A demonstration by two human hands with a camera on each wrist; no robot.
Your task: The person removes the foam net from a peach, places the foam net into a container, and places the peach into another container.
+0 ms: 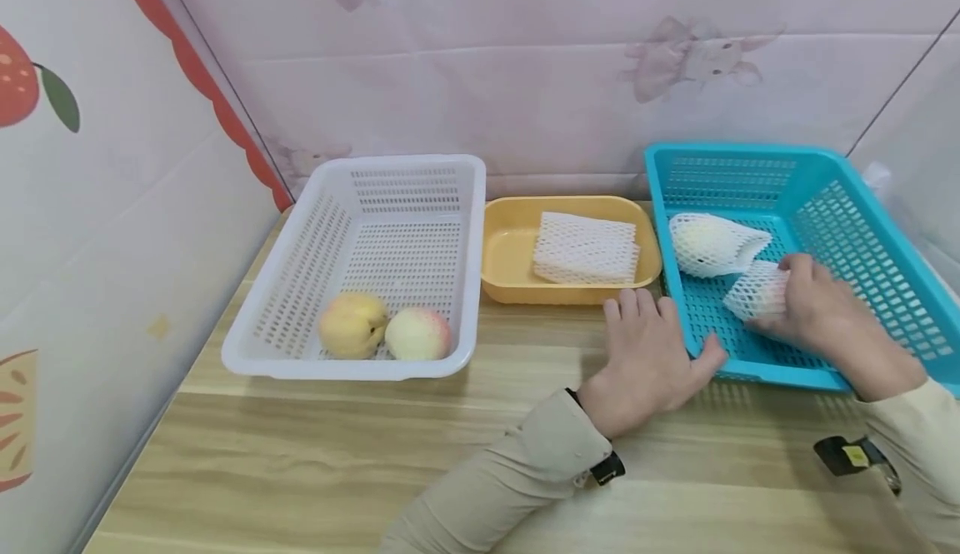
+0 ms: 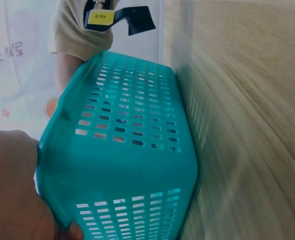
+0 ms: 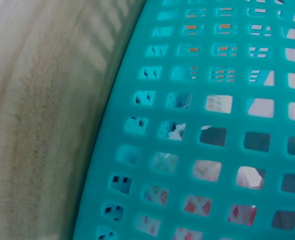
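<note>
My right hand (image 1: 825,312) reaches into the teal basket (image 1: 780,373) and grips a peach in a white foam net (image 1: 757,287); its fingers partly hide the fruit. Beside it in the basket lies another pale fruit in a foam net (image 1: 708,244). At the basket's front left corner, my left hand (image 1: 645,362) rests with its thumb over the rim and its other fingers extended outside. The left wrist view shows the left hand (image 2: 12,190) against the corner. In the right wrist view, the basket wall (image 3: 187,115) blocks most of the right hand's work.
A yellow tray (image 1: 510,246) between the baskets holds flat white foam nets (image 1: 585,247). At left stands a white basket (image 1: 352,369) with a yellow peach (image 1: 352,325) and a pale pink peach (image 1: 417,334). The wooden table (image 1: 300,462) meets patterned walls behind and at the sides.
</note>
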